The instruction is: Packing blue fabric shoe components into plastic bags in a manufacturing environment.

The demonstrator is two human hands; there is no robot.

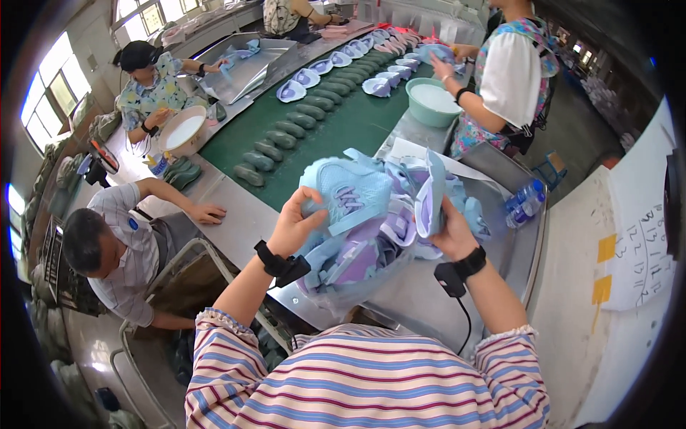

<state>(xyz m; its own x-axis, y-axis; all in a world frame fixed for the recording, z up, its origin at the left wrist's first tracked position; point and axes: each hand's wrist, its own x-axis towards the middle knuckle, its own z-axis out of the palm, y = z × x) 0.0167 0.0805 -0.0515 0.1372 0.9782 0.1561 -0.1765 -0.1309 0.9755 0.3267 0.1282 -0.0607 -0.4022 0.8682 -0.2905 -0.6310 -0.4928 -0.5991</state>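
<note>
I have the laced blue upper (357,189) just right of the left hand (291,229), long axis roughly crosswise, those fingers pinched on its left edge. The right hand (457,236) is nearer the second upper (430,196), which stands lengthwise upright, fingers clamped at its right side. Beneath both, the pile of uppers (357,263) rests on the table (411,289).

A cream shirt (371,390), patterned with blue and maroon stripes, is worn. The same stripes are carried over both sleeves (227,354), which are cut short and edged with frilled cuffs (502,342). Each wrist is circled by a black strap (471,263) to which a black box (291,272) is fixed. From the right one, a thin, dark cable (469,322) is hung. The left hand (300,222) and right hand (455,234) are bare.
</note>
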